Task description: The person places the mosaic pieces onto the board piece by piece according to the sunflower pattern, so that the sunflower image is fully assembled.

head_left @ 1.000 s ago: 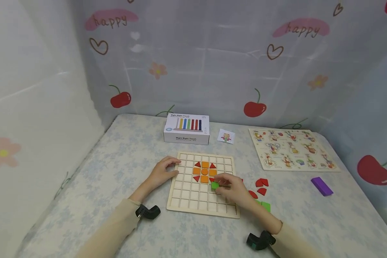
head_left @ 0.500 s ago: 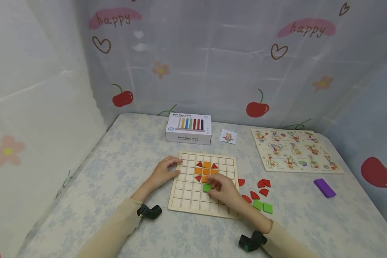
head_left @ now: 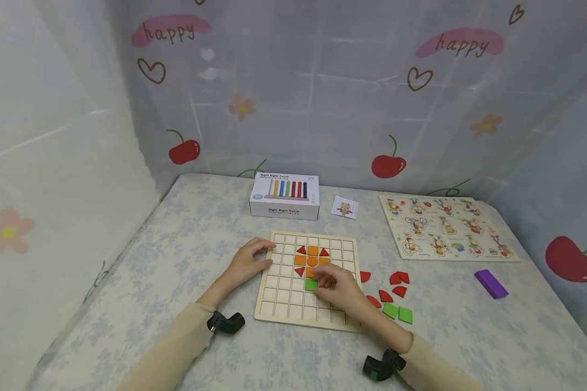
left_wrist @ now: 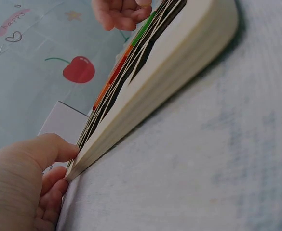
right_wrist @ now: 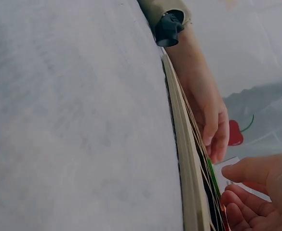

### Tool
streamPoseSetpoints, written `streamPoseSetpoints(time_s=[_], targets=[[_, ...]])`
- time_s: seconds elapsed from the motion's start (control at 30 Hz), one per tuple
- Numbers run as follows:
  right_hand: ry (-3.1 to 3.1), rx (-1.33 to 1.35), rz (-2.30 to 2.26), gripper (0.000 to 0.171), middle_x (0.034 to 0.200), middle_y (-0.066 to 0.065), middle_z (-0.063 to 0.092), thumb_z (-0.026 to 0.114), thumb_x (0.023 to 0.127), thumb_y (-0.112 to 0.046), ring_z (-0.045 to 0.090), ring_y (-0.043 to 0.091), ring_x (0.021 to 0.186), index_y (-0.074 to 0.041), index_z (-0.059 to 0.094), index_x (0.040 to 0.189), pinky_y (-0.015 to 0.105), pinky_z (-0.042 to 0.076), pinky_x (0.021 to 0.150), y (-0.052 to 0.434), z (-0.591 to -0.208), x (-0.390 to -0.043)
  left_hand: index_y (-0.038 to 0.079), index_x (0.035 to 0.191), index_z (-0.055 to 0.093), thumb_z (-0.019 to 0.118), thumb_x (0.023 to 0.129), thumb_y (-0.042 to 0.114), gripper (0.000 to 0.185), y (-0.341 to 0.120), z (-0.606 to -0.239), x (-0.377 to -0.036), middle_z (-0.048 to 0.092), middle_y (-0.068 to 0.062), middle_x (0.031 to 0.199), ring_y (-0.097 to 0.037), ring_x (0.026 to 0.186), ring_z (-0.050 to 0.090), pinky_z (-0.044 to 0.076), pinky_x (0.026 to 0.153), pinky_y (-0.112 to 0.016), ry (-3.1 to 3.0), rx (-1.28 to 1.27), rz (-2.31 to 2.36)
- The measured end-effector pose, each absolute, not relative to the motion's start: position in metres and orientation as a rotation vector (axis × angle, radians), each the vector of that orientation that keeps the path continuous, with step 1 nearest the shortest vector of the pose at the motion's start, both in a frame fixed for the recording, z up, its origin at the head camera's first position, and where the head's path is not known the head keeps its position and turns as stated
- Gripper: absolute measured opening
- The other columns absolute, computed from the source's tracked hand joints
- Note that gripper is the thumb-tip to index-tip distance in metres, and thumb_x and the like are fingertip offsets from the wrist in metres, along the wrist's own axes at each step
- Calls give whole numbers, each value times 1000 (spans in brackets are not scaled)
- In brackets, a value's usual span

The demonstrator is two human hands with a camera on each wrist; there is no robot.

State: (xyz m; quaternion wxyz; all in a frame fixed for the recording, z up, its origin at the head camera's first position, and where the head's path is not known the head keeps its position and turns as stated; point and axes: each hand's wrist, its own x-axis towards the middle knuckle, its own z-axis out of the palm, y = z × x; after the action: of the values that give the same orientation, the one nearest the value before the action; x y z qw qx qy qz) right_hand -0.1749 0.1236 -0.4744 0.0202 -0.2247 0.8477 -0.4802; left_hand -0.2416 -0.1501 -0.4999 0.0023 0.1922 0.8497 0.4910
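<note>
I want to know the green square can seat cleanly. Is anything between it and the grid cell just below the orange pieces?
Nothing visible blocks it. The green square lies on the grid board directly below the orange pieces, with the right hand touching it. Whether it sits fully in the cell cannot be told.

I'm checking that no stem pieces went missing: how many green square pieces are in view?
3. One green square sits on the grid board at the right hand, just below the orange pieces; two green squares lie loose on the table, right of the board. The hand may hide others.
</note>
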Motion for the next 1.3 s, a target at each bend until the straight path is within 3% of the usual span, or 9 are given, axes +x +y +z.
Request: streamPoseSetpoints(time_s=[0.57, 0.93, 1.3], targets=[[2866, -576, -1417, 29, 91, 10, 68, 71, 82, -2, 57, 1, 74, -1, 65, 110, 21, 52, 63, 223, -456, -150, 10, 120, 64, 68, 86, 10, 34, -150, -496, -241, 59, -7, 125, -25, 118, 55, 44, 104, -45, 2691, 606, 1513], [2937, -182, -1215, 33, 97, 6, 71, 75, 79, -7, 57, -4, 79, -7, 67, 111, 18, 50, 68, 263, -456, -125, 11, 120, 64, 67, 88, 13, 33, -151, -497, -240, 58, -4, 127, -23, 122, 53, 42, 107, -43, 2625, 577, 1548], [2823, 16, -1105, 51, 108, 7, 70, 79, 75, -11, 60, 10, 93, -7, 60, 123, 17, 49, 74, 271, -464, -109, 11, 122, 63, 67, 87, 12, 35, -150, -498, -239, 58, -4, 126, -23, 121, 54, 43, 106, -44, 2643, 586, 1539]])
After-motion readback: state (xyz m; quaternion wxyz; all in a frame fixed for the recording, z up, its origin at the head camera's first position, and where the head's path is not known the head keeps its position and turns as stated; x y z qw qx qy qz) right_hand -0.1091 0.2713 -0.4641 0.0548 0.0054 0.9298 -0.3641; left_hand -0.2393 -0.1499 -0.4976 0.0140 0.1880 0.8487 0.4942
